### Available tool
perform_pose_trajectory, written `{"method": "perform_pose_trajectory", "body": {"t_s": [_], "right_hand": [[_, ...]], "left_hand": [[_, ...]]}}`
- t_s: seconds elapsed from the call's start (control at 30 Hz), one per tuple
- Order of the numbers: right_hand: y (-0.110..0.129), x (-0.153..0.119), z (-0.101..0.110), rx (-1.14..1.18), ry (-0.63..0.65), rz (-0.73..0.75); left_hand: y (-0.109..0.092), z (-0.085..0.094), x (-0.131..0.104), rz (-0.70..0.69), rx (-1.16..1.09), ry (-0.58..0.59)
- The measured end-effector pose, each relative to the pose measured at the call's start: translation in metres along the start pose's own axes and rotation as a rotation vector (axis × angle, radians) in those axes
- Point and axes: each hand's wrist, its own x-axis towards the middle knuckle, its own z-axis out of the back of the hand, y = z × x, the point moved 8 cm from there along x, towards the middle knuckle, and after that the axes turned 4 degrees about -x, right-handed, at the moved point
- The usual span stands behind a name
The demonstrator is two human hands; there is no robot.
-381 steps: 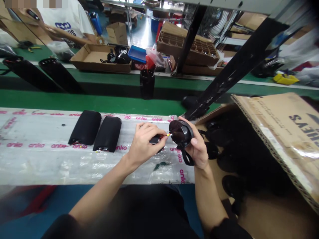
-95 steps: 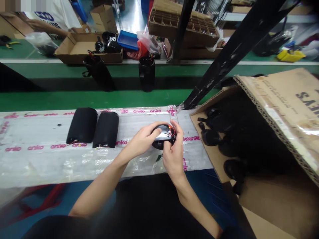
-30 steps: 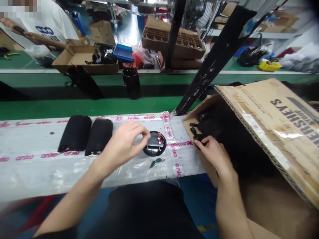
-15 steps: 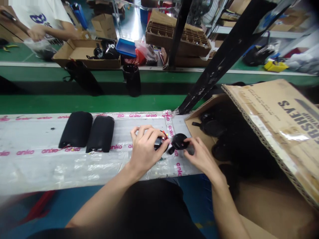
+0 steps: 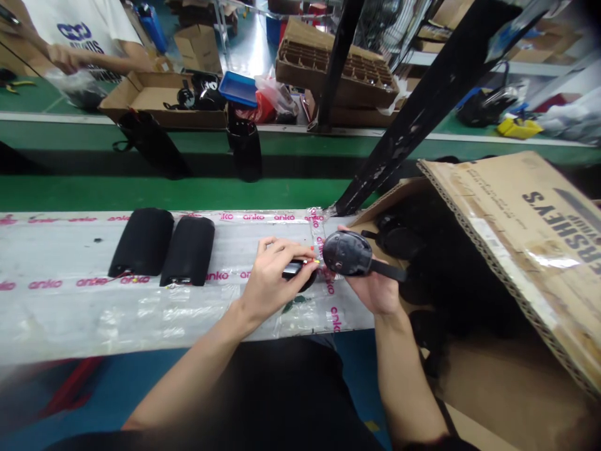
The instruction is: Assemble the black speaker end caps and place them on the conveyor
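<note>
My left hand (image 5: 275,275) is closed in a pinch over the white work surface. Its fingertips grip thin red and yellow wire ends (image 5: 315,260), while a black rounded object (image 5: 292,269) sits under the fingers, mostly hidden by them. In my right hand (image 5: 378,293) is a black round end cap (image 5: 346,254), its face turned up and a short strap (image 5: 389,270) sticking out to the right. The cap is close to the wires; whether they touch I cannot tell. Two black fabric-covered cylinders, one larger (image 5: 142,243) and one smaller (image 5: 188,250), lie further left.
An open cardboard box (image 5: 526,207) with black parts inside stands at my right. A black post (image 5: 399,125) slants up behind the work surface (image 5: 61,319). Two dark cylinders (image 5: 245,147) stand along the green bench, where a person (image 5: 87,44) works at the far left.
My right hand has lifted the end cap and turned it over, so its strap now points right. My left hand has stayed near the same spot, fingers pinched on the wire ends.
</note>
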Motion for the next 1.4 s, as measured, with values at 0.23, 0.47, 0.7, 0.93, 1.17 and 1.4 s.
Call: {"method": "perform_pose_trajectory", "body": {"t_s": [0.23,0.47,0.7,0.93,1.17,1.4], "right_hand": [[0.021,0.009,-0.020,0.073,0.075,0.063],[0.027,0.004,-0.015,-0.024,0.084,0.094],[0.052,-0.012,-0.017,-0.147,0.052,0.284],[0.059,-0.015,-0.024,-0.201,0.096,0.337],[0.058,-0.016,-0.027,-0.220,0.081,0.329],[0.054,-0.023,-0.025,-0.256,0.074,0.390]], "left_hand": [[-0.002,-0.003,0.003,-0.103,-0.070,0.146],[0.004,-0.003,0.002,-0.055,-0.070,0.136],[0.004,0.001,-0.001,-0.001,-0.067,0.006],[0.007,0.003,-0.009,0.056,-0.070,-0.067],[0.022,0.009,-0.016,0.113,-0.258,-0.050],[0.006,0.004,-0.010,0.004,-0.133,-0.052]]}}
